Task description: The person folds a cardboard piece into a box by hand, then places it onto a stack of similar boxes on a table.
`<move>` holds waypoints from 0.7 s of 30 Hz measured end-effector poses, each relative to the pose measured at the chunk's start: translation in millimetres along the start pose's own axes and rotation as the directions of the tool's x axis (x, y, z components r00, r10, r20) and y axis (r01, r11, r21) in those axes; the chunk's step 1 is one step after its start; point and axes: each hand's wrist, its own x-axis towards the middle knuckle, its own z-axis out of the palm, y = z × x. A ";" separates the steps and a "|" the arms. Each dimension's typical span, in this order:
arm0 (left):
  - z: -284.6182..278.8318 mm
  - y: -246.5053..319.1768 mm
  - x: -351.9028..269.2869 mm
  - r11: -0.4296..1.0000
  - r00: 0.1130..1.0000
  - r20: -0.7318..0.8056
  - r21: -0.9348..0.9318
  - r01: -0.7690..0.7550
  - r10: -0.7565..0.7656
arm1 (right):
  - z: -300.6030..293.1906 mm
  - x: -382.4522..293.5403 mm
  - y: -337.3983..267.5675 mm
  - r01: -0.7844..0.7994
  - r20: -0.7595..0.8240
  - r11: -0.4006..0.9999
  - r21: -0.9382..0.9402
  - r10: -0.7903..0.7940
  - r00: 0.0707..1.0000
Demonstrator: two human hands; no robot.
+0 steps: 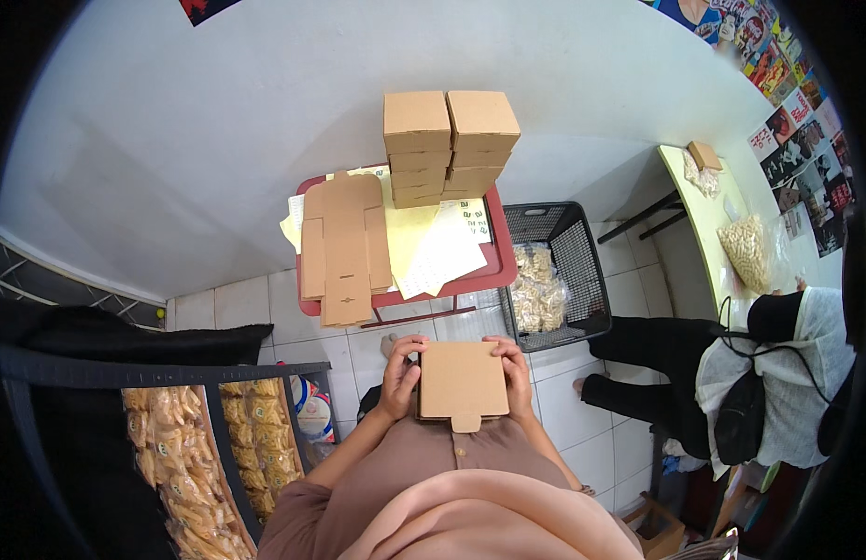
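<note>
A small brown cardboard box (464, 378) is held level against my front, its lid lying over the top and a tab sticking out towards me. My left hand (403, 374) grips its left side, with the fingers curled at the far corner. On the opposite side, my right hand (515, 374) holds the far right corner and edge. Beyond the box, a small red table (499, 269) bears a pile of flat, unfolded box blanks (345, 245) on the left. Folded cardboard boxes (415, 133) rise there in two stacks.
Paper sheets (443, 255) cover part of the table. Beside it, a black plastic crate (590, 294) holds bagged snacks (538, 287). At right a person (685, 378) stands by a pale table (695, 203) with a large bag of snacks (744, 252). Shelved packets (174, 455) flank my left.
</note>
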 end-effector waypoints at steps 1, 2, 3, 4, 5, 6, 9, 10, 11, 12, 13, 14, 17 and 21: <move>0.1 1.2 -1.5 1.000 1.000 0.005 0.012 0.026 -0.026 | -0.4 0.5 1.9 0.002 0.010 1.000 0.006 -0.002 1.000; 0.6 3.8 -5.5 0.998 0.999 0.009 0.024 0.052 -0.052 | -2.5 -4.5 5.8 0.003 0.020 1.000 0.011 -0.003 1.000; -0.2 6.2 -3.7 0.998 0.998 0.022 0.043 0.053 -0.054 | -3.6 -3.9 6.9 0.029 0.035 0.999 0.022 -0.030 0.999; 0.0 7.0 -4.7 0.997 0.997 0.047 0.033 0.067 -0.069 | -5.8 -5.5 7.7 0.027 0.083 1.000 0.001 -0.027 0.996; 0.0 10.9 -4.4 0.996 0.993 0.077 0.046 0.081 -0.084 | -4.7 -2.5 4.9 0.044 0.109 0.999 -0.008 -0.043 0.993; 0.0 8.6 -6.0 0.995 0.990 0.097 0.039 0.096 -0.099 | -4.2 -6.1 6.1 0.037 0.126 0.999 -0.015 -0.034 0.991; -6.7 6.4 -2.7 0.993 0.977 0.210 0.117 0.012 -0.036 | -5.9 -8.9 10.5 0.008 0.181 0.998 -0.056 0.003 0.984; -8.2 5.5 -1.1 0.987 0.966 0.257 0.152 -0.043 0.003 | -6.5 -9.2 10.9 0.026 0.207 0.996 -0.086 -0.008 0.978; -8.9 4.5 -2.5 0.989 0.962 0.271 0.141 -0.047 0.007 | -7.3 -9.4 10.7 0.046 0.232 0.992 -0.115 -0.018 0.972; -10.3 4.7 -4.9 0.990 0.959 0.285 0.132 -0.049 0.009 | -7.4 -9.3 10.0 0.040 0.266 0.989 -0.144 0.000 0.964; -11.1 4.9 -6.7 0.991 0.954 0.299 0.123 -0.052 0.013 | -8.1 -8.5 8.5 0.036 0.299 0.984 -0.174 0.018 0.954; -10.7 0.9 -4.5 0.986 0.958 0.287 0.152 -0.063 0.017 | -8.2 -7.2 6.3 0.035 0.329 0.978 -0.204 0.035 0.944; -10.3 -15.6 11.4 0.988 0.971 0.233 0.153 0.009 -0.045 | 2.6 15.1 -11.8 0.036 0.311 0.938 -0.344 0.078 0.947; -17.7 10.6 74.8 0.999 0.982 0.189 0.044 0.012 -0.020 | 6.4 69.9 -46.1 0.173 0.351 0.912 -0.371 -0.034 0.936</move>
